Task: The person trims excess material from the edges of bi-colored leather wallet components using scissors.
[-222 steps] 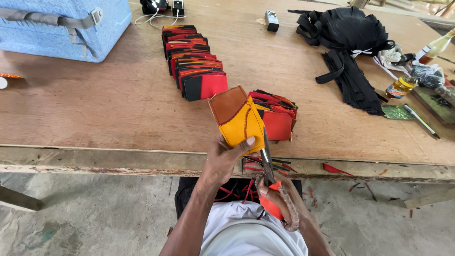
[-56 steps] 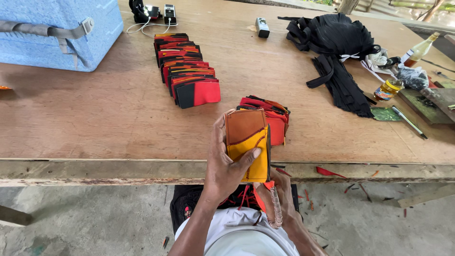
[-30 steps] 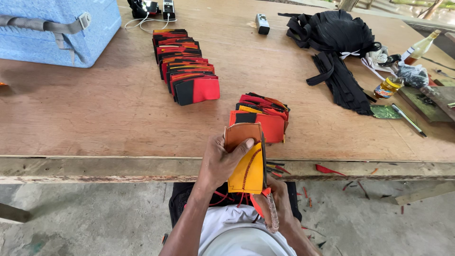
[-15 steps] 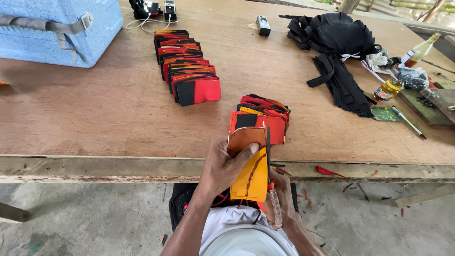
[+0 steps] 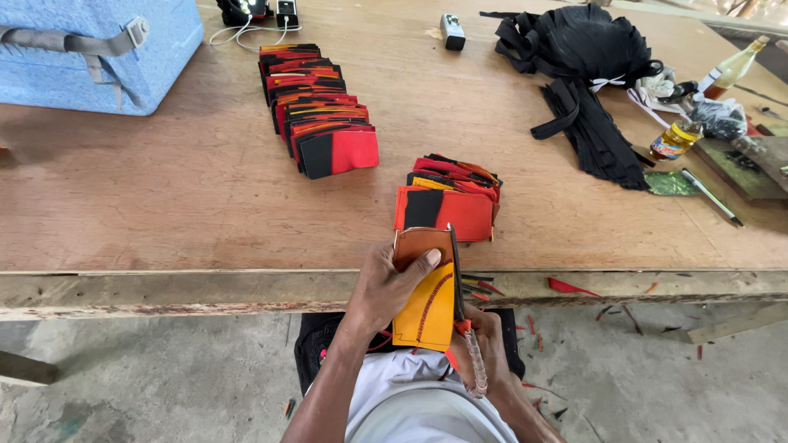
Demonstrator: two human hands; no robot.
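Left hand [image 5: 386,287] is gripping a brown-and-yellow leather piece [image 5: 425,299] just below the table's [image 5: 164,213] near edge, thumb on top. Right hand [image 5: 484,344] is closing around scissors [image 5: 461,316], blades running along the piece's right side. Red-black stack [image 5: 447,201] is sitting at the near edge.

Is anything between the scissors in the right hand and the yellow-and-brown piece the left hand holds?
Nothing visible. The scissors lie right along the right edge of the yellow-and-brown piece, held by the left hand; the right hand works them from below.
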